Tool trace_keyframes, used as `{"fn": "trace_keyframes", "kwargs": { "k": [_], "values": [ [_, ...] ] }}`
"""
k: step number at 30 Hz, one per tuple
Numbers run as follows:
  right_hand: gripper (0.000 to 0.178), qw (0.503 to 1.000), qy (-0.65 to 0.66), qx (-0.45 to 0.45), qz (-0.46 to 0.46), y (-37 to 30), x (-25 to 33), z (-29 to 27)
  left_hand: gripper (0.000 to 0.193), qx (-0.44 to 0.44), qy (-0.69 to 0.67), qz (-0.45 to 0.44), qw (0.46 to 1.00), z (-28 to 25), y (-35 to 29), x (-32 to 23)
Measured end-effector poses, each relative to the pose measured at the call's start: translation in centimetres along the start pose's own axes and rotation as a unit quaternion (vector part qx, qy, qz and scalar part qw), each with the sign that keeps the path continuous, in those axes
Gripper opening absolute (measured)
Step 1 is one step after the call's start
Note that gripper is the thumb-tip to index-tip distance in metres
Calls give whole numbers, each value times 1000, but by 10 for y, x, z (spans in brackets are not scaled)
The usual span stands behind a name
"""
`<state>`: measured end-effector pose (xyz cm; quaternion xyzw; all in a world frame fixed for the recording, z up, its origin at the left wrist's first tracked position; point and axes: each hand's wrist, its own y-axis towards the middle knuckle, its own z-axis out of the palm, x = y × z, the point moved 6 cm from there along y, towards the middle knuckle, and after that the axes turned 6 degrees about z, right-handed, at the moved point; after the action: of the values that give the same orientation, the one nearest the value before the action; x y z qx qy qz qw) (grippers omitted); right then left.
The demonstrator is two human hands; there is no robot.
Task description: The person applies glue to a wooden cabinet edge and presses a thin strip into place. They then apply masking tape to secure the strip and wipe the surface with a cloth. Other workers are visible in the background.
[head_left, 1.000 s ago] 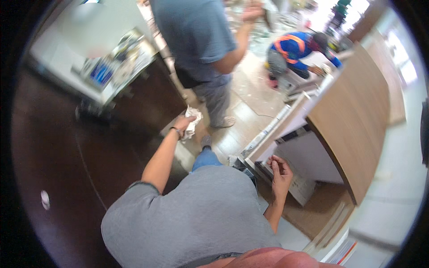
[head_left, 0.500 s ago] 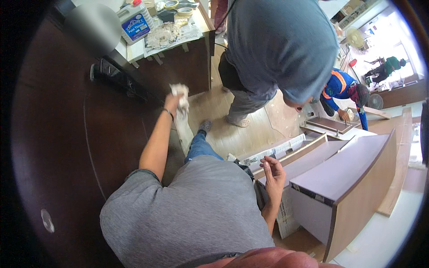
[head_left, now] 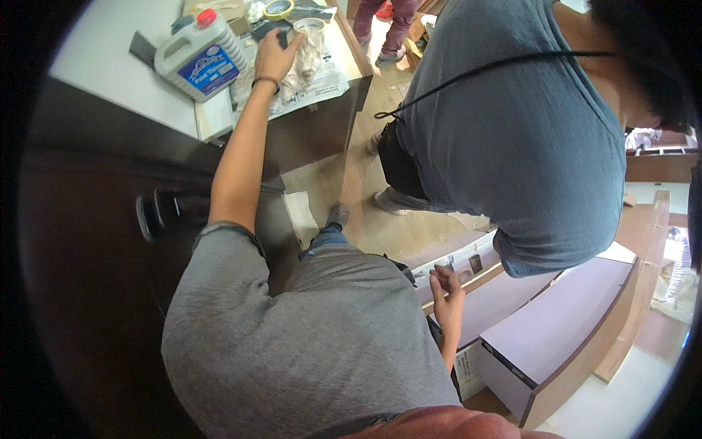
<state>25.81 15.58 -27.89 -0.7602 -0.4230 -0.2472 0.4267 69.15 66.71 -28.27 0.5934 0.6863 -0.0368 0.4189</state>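
Observation:
My left hand (head_left: 275, 61) reaches over the top of a dark brown cabinet (head_left: 307, 132), its fingers closing on a dark grey sheet (head_left: 269, 31) that looks like sandpaper. Beside it, a crumpled whitish rag (head_left: 310, 57) lies on newspaper (head_left: 330, 82). A white plastic jug (head_left: 175, 61) with a red cap and blue label stands left of my wrist. My right hand (head_left: 449, 301) hangs near the drawers with fingers loosely bent and apart, and I see nothing in it.
Rolls of masking tape (head_left: 278, 9) sit at the cabinet's far edge. A person in a blue-grey shirt (head_left: 512, 132) bends over close on my right. Drawers with wood fronts (head_left: 585, 347) stand at lower right. Another person's legs (head_left: 387, 29) show at the back.
My left hand has moved from beside the cabinet up onto its top, and the rag it held now lies on the newspaper. The person in blue-grey has shifted right.

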Motion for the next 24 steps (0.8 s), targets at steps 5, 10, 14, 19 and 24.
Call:
{"fn": "trace_keyframes", "kwargs": {
  "k": [5, 10, 14, 19, 24],
  "values": [
    [29, 996, -26, -43, 74, -47, -63, 16, 66, -20, 79, 22, 996, 21, -27, 48],
    [57, 992, -119, 10, 27, -99, -39, 17, 41, -48, 201, 127, 970, -1, -65, 172],
    [76, 988, -141, 56, 33, -128, -21, 6, 38, -136, 173, 54, 974, -40, -71, 166],
    [86, 986, -135, 93, 36, -169, -14, 9, 39, -105, 255, 31, 961, -24, -68, 129],
    [88, 996, -41, 53, 58, -208, -28, 13, 39, -116, 303, 0, 946, -30, -77, 100]
  ]
}}
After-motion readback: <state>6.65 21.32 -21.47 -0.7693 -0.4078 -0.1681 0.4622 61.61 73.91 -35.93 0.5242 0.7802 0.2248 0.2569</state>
